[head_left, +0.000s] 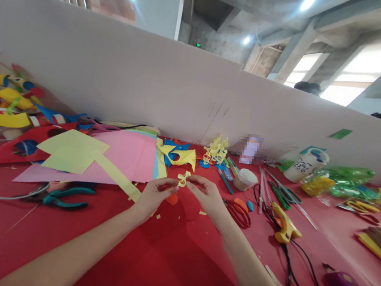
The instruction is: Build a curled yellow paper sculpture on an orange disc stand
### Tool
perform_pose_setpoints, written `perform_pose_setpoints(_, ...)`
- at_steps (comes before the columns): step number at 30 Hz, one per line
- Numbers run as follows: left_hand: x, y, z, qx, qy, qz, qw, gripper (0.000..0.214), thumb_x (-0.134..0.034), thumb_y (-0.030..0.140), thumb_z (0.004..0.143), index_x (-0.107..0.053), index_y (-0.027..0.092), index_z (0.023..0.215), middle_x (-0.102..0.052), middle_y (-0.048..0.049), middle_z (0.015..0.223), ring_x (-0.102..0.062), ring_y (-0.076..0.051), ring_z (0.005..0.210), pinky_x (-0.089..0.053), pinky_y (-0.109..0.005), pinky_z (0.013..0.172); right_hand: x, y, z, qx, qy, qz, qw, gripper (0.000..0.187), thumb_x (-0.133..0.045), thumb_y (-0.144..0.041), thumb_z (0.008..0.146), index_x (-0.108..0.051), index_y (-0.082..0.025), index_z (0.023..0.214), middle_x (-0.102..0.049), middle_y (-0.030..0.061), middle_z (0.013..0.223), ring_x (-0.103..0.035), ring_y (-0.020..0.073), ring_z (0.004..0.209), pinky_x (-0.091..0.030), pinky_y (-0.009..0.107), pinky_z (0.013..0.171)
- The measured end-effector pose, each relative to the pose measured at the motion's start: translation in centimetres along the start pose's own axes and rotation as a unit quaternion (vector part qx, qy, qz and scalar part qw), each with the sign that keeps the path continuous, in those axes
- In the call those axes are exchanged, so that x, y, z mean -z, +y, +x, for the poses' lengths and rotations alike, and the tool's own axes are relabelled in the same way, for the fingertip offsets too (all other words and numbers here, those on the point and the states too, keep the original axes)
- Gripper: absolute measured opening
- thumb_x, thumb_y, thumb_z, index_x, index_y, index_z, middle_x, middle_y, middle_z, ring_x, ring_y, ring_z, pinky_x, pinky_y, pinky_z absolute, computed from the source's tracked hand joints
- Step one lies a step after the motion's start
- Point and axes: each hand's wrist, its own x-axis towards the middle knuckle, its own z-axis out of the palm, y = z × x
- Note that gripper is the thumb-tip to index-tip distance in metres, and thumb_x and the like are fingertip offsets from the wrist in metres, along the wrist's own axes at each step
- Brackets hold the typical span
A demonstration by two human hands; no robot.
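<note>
While both forearms reach out over the red table, the left hand and the right hand meet at a small curled strip of yellow paper, held up just above the tabletop between them. Fingers of both hands are pinched narrow on it, the left hand gripping its left end and the right hand its right end; the strip loops and twists between the 2 grips (its exact folds are too small to make out). Under the hands lie an orange paper scrap and a few yellow snippets.

Behind the strip, near the white partition wall, stands a cluster of similar yellow paper curls. Left of it lie a yellow-and-blue cutout, a pink sheet and a pale yellow paper arrow shape on top of it. Teal-handled pliers rest near the left forearm. Just beside the right wrist are orange-handled scissors, and farther right a yellow glue gun with its black cord trailing toward the near edge. A roll of tape and a white bottle sit farther back, with green plastic wrapping at the right.
</note>
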Motion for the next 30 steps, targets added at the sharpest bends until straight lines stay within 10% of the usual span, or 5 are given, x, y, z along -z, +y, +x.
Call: perform_pose_setpoints(30,-0.44,0.57,-0.86,0.052,-0.088,-0.091,0.99,0.02,-0.07,0.025,0.068,-0.069,0.02,0.087,-0.067,-0.0031,0.084,-0.06,-0.015,0.077,-0.046,-0.024,0.069,0.1,-0.78,-0.36,-0.046,-0.061,0.116,0.99,0.026,-0.07,-0.034,0.065,-0.065,-0.02,0.086,-0.065,0.0016,0.087,-0.059,0.0155,0.084,-0.044,0.03,0.083)
